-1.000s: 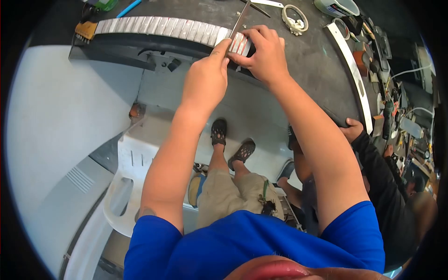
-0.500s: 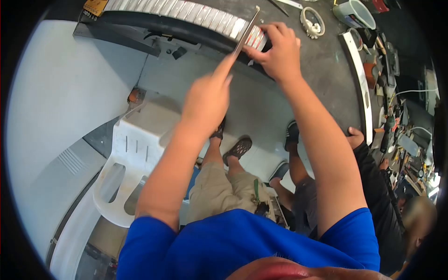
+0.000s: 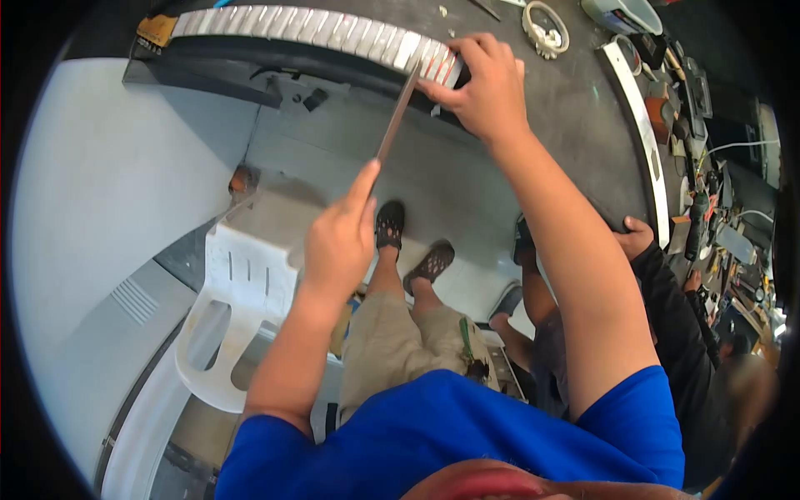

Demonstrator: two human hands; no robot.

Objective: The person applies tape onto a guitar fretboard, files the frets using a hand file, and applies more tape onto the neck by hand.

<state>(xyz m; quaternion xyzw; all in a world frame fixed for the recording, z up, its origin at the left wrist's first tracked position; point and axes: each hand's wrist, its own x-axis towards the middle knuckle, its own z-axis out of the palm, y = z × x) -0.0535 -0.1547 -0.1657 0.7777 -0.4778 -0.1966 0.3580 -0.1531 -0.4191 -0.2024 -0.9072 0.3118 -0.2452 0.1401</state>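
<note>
My left hand (image 3: 337, 254) is closed around the handle end of a long, narrow flat file (image 3: 396, 121). The file slants up and away, its far tip meeting the near edge of a curved, ribbed silver bar (image 3: 304, 27). Near that bar's right end, my right hand (image 3: 490, 92) grips it, thumb on the near side and fingers over the far side. A few ribs beside my right thumb show reddish lines. The bar lies along the edge of a dark table (image 3: 575, 142), and a yellow-brown block (image 3: 157, 32) sits at its left end.
A tape roll (image 3: 546, 29) and a clear tub (image 3: 623, 15) stand on the table. A white metal strip (image 3: 637, 137) lies to the right, near cluttered tools. Another person's hand (image 3: 637, 237) rests at the table edge. A white plastic chair (image 3: 237, 283) stands at lower left.
My left hand has drawn the file back toward me and down-left, so it no longer spans the bar. My right hand keeps its grip on the bar's end.
</note>
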